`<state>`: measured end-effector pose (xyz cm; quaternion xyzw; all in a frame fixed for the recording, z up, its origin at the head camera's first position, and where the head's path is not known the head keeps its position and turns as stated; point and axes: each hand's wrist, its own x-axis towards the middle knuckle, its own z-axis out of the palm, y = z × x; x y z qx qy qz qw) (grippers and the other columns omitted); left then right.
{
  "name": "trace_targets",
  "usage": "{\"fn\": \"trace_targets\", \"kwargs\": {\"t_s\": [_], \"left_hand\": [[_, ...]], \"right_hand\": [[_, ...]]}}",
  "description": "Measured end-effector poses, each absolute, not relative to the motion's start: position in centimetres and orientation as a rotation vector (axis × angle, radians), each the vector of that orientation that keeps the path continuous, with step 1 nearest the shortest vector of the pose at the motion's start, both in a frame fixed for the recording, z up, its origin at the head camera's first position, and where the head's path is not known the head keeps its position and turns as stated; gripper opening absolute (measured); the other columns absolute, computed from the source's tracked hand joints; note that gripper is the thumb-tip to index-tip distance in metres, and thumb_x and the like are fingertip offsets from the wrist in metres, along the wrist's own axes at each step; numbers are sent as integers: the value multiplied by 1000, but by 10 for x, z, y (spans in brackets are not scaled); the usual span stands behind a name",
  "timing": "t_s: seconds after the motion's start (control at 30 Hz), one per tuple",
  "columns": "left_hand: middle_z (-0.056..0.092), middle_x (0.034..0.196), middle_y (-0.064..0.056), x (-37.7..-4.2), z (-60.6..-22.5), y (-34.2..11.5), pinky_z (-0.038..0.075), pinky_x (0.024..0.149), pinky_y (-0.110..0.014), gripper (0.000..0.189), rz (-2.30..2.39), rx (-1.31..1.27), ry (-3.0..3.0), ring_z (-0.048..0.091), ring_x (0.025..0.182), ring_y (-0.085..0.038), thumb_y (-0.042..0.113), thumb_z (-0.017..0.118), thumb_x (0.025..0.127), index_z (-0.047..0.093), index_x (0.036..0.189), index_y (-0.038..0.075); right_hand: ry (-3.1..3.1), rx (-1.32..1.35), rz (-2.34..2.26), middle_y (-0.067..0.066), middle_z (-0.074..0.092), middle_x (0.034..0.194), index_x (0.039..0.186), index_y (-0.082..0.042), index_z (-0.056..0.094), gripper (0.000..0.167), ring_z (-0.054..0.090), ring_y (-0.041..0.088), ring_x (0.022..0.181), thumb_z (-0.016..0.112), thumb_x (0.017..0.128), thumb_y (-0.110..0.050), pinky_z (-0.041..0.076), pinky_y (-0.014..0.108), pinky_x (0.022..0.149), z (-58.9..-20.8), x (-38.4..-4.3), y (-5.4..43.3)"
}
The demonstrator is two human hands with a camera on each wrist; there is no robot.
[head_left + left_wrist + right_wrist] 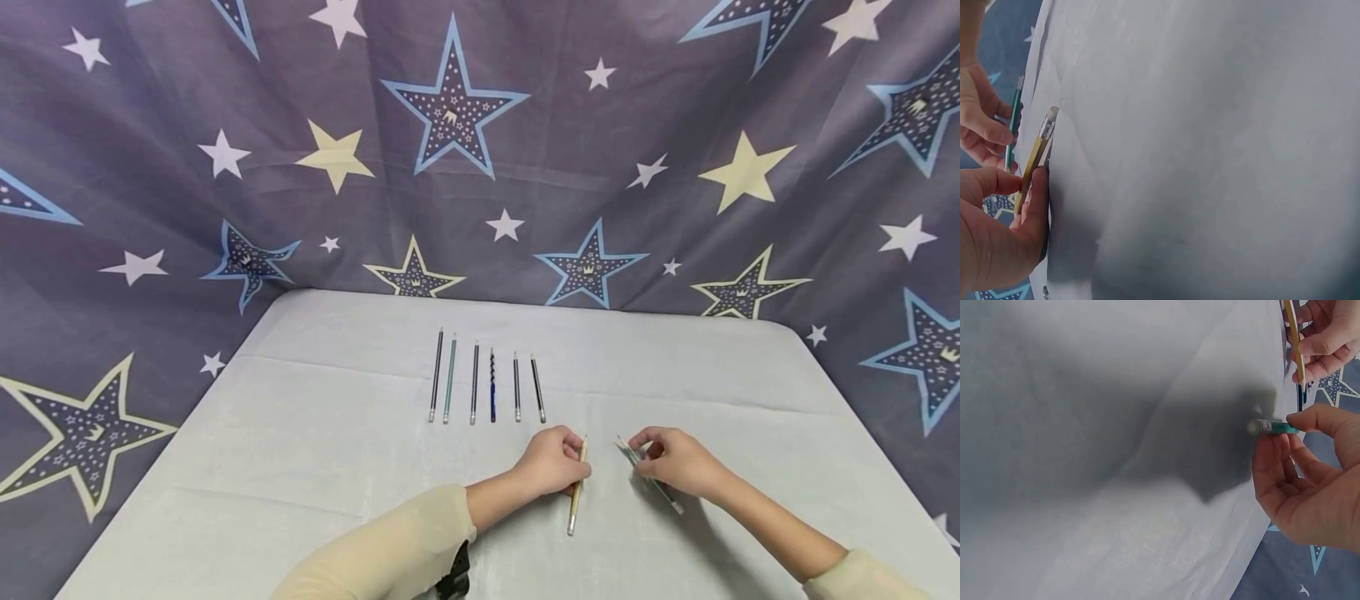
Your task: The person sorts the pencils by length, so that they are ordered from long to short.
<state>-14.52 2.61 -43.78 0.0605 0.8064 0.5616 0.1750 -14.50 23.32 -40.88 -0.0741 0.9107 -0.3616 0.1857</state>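
Observation:
My left hand pinches a yellow pencil between thumb and fingers, its eraser end toward me and its tip pointing away. In the left wrist view the silver ferrule and pale eraser of that yellow pencil stick out past the fingertips. To the right, my right hand holds a green pencil, slanted with its tip up and to the left. The right wrist view shows the eraser end of the green pencil between thumb and fingers. A short gap separates the two hands.
Several pencils lie side by side in a row beyond my left hand, tips away from me: a dark one at the left end, a teal one, a blue patterned one, a black one at the right. A white cloth covers the table; a star-patterned curtain hangs behind.

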Motion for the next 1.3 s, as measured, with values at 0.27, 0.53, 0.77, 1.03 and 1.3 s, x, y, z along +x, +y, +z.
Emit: {"fn": "trace_targets", "kwargs": {"t_s": [0.27, 0.53, 0.77, 1.03, 1.3], "left_hand": [[53, 72, 1, -145, -437, 26, 53, 46, -22, 23, 1584, 173, 2281, 55, 50, -8, -3, 65, 75, 60, 97, -2], [53, 71, 1, -144, -436, 25, 53, 46, -22, 22, 1609, 160, 2260, 54, 49, -7, -3, 64, 75, 59, 96, -1], [56, 73, 0, -145, -433, 23, 54, 46, -23, 23, 1652, 156, 2201, 54, 49, -7, -4, 64, 75, 59, 97, 0], [57, 79, -2, -150, -425, 18, 56, 49, -26, 26, 1701, 107, 2176, 54, 52, -9, -4, 63, 75, 60, 100, 0], [56, 80, -5, -155, -419, 11, 58, 53, -30, 29, 1789, 59, 2159, 54, 54, -12, -5, 63, 73, 59, 102, -2]], "right_hand": [[2541, -202, -1023, 6, 52, 75, 110, 3, 59, 30, 48, 16, 59, 62, 81, -6, 43, 28, 50, -405, -145, 240], [2531, -204, -1066, 5, 51, 75, 110, 4, 58, 31, 48, 15, 57, 62, 81, -6, 46, 30, 49, -404, -147, 240], [2472, -179, -1155, 4, 51, 73, 113, 7, 55, 35, 50, 15, 59, 61, 81, -7, 50, 30, 52, -403, -149, 238], [2423, -132, -1232, 3, 51, 75, 118, 8, 52, 39, 51, 13, 65, 61, 84, -8, 52, 30, 58, -400, -150, 232], [2392, -99, -1318, 4, 54, 78, 120, 9, 50, 41, 53, 13, 66, 61, 85, -8, 55, 32, 60, -401, -150, 221]]}}
